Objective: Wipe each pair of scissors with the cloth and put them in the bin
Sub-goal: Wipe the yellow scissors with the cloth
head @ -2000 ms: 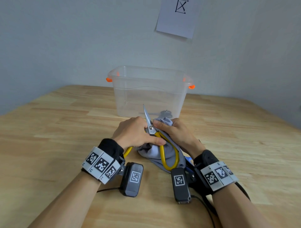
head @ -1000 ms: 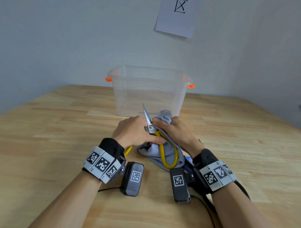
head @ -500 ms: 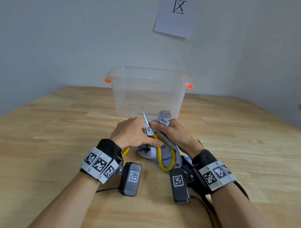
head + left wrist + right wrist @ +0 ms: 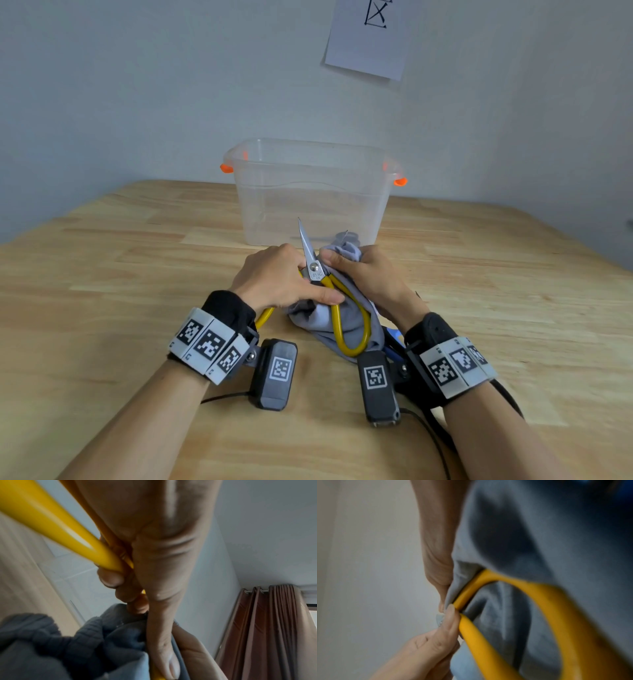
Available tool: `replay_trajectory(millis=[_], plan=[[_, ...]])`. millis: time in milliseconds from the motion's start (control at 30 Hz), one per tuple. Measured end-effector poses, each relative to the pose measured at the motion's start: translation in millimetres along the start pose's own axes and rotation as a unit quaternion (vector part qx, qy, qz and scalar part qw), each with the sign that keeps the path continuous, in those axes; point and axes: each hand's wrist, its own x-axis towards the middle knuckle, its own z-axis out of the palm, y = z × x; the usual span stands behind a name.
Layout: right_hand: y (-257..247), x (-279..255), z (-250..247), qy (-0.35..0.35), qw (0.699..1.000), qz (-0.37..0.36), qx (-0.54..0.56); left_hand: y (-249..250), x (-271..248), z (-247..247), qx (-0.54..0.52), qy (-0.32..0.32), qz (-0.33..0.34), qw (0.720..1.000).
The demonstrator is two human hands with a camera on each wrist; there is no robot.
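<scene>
step: mid-wipe | left hand (image 4: 281, 274) grips yellow scissors (image 4: 342, 308) | right hand (image 4: 366, 277) pinches cloth (image 4: 342, 325) | bin (image 4: 311, 192) centre frame, maybe one pair inside | blue pair (image 4: 392, 337) waiting

Scissors (image 4: 346, 315): the left hand (image 4: 277, 277) is covering one yellow loop, only a stub showing below the wrist.
Cloth (image 4: 342, 329): the right hand (image 4: 370, 274) is hiding its upper part.
Blue item (image 4: 394, 337): lying mostly under cloth and wrist; cannot tell what it is.
Paper (image 4: 366, 37): being cut off by the top edge.
Bin (image 4: 308, 192): something grey is showing dimly through its wall.
</scene>
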Motion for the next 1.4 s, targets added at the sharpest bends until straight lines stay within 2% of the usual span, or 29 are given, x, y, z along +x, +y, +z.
replay_trajectory(millis=[167,267,400,567,700,867,1067,1400], plan=[[0,2,-2,0.072,0.996,0.031,0.038,2,0,0,0.002,0.0,0.004,1.0],[4,4,-5,0.054,0.994,0.065,0.067,0,1,1,0.001,-0.001,0.001,1.0],[4,6,-7,0.051,0.993,0.108,0.014,-1,2,2,0.001,-0.002,-0.004,1.0],[3,4,-4,0.043,0.996,0.048,0.058,-4,3,3,-0.005,-0.014,0.006,1.0],[5,3,-3,0.068,0.994,-0.003,0.081,-3,4,3,-0.006,-0.013,0.012,1.0],[7,4,-1,0.091,0.988,-0.008,0.127,-1,3,3,-0.008,-0.01,0.011,1.0],[8,4,-2,0.083,0.985,-0.019,0.15,0,2,2,-0.006,-0.02,0.011,1.0],[9,4,-5,0.096,0.986,-0.041,0.128,3,0,4,0.007,-0.023,0.007,1.0]])
